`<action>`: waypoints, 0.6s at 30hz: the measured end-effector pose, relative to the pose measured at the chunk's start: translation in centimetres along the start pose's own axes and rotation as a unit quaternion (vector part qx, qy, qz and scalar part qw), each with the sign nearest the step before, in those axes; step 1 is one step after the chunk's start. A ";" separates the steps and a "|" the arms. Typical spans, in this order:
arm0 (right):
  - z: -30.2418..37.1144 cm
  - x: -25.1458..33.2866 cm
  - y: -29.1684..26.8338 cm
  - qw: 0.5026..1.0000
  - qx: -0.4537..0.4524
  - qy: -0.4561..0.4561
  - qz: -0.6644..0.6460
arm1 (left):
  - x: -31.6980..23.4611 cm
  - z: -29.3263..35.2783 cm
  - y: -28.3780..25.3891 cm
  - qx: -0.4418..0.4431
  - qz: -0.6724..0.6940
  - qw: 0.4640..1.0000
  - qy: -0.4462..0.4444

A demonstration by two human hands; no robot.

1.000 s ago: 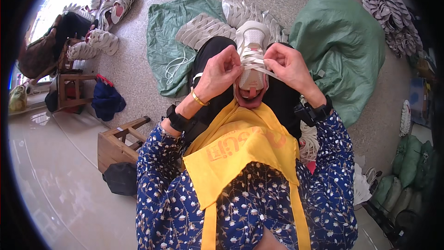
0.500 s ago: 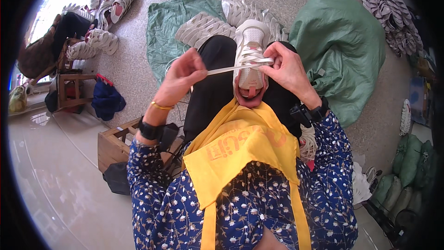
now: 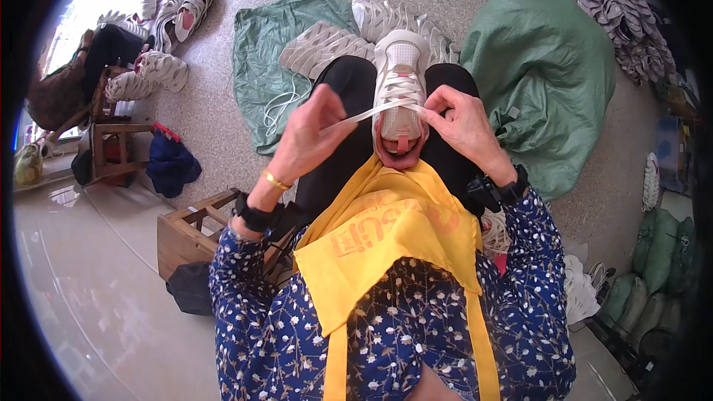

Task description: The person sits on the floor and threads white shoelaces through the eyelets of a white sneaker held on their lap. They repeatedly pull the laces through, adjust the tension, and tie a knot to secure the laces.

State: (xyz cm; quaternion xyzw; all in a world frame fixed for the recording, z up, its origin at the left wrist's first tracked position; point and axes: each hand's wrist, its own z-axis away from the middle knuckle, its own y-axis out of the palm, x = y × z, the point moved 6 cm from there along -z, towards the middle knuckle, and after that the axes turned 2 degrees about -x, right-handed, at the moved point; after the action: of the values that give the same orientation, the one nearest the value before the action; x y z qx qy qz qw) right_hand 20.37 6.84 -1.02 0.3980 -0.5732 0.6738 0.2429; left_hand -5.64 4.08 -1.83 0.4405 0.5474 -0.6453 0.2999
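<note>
A whitish sneaker upper with a pink lining rests between my knees, its toe pointing away from me. White shoelace crosses its tongue in several rows. My left hand, left of the sneaker, pinches one stretch of lace that runs taut to the top eyelets. At the sneaker's right edge, my right hand pinches the lace close to the eyelets. The sneaker's opening faces me, touching the yellow apron on my lap.
Stacked shoe uppers lie beyond my knees on a green sheet. A bulky green sack stands to the right. Wooden stools are on the left. More shoe bundles lie at the far right, with loose laces on the sheet.
My left hand has moved slightly down and right, nearer the sneaker. The right hand has shifted lower along the sneaker's edge, and the loop it held is no longer seen.
</note>
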 end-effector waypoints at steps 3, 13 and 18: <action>0.3 0.0 0.0 1.000 0.009 0.022 -0.004 | -2.7 -1.9 2.3 -0.022 -0.030 0.998 0.043; 1.4 -0.7 0.2 0.996 0.033 0.035 -0.079 | -3.2 -4.6 5.3 -0.085 -0.069 0.983 0.146; 1.1 -1.3 -0.1 0.992 0.068 0.054 -0.086 | -3.0 -4.7 5.2 -0.072 -0.061 0.985 0.145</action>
State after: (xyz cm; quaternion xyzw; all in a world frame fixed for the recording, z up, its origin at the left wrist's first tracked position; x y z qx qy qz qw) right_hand 21.45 5.94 -2.04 0.4242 -0.4755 0.7087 0.3026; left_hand 1.31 7.16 -1.47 0.4728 0.6558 -0.5506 0.2079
